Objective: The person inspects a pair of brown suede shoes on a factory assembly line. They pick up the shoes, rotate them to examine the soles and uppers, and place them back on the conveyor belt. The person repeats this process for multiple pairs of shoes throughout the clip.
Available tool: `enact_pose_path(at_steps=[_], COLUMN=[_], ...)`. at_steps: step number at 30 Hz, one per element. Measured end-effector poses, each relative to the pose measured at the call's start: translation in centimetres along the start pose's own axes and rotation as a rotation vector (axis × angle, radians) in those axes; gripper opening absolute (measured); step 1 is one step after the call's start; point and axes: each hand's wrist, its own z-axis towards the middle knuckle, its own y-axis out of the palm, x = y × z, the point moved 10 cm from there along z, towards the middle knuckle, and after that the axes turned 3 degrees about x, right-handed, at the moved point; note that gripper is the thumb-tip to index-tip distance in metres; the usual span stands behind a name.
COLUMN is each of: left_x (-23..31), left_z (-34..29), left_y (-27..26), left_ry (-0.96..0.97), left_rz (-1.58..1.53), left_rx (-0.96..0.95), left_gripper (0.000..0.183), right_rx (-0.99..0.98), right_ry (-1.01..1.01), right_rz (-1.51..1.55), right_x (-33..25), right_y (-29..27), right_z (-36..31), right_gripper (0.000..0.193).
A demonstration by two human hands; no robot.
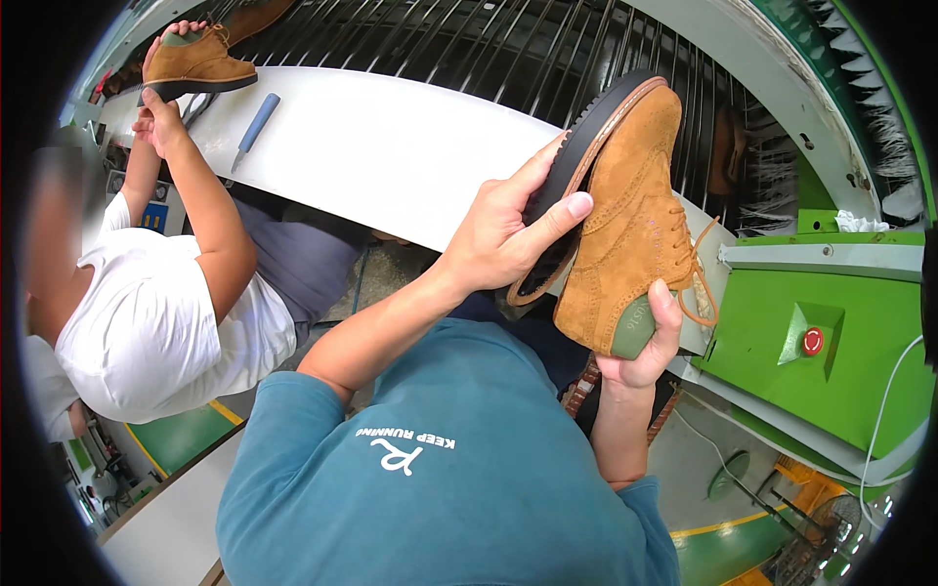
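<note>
A tan suede lace-up shoe upper (630, 195) stands tilted in front of me, toe pointing up and away. Green material of a shoe last (633, 330) shows at its ankle opening. My right hand (647, 347) grips it there, thumb on the green part. My left hand (503, 230) holds the dark shoe sole (589, 132), which has a pale stitched edge, with the thumb reaching between sole and upper. Sole and upper meet near the toe and gape apart toward the heel. A brown lace (705, 283) hangs loose on the right.
A long white worktop (391, 146) runs before me, beside a rack of dark metal rollers (469, 39). A blue-handled tool (258, 125) lies on it. At left, a co-worker (176, 303) holds a similar shoe (200, 61). A green machine (782, 293) with a red button stands right.
</note>
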Motion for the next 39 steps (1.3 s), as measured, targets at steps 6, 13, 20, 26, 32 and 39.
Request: enact_pose_path(at_steps=[6,13,20,26,32,39], left_x=[0.9,0.3,-1.9,-1.7,-1.4,-1.5], left_z=[0.0,-0.3,0.3,-1.0,-1.4,-1.6], left_y=[0.1,-0.1,-1.6,-0.2,-0.4,-0.4], left_ry=[-0.01,-0.021,-0.111,-0.096,-0.036,-0.047], left_rz=[0.009,0.017,-0.286,-0.158,-0.047,-0.072], left_rx=[0.031,0.046,-0.03,0.004,0.102,0.121], left_gripper=[0.062,0.059,0.059,0.054,0.058,0.057], right_rx=[0.005,-0.013,0.086,0.088,0.009,0.006], right_ry=[-0.049,-0.046,0.113,0.078,0.074,0.063], right_rz=[-0.157,-0.165,-0.115,-0.135,-0.153,-0.172], right_x=[0.5,0.6,-0.4,0.0,0.7,0.8], right_y=[-0.3,0.3,-2.3,-1.6,-0.3,-0.1], right_z=[0.1,0.4,0.8,0.7,0.6,0.5], right_gripper=[0.064,0.062,0.07,0.062,0.059,0.059])
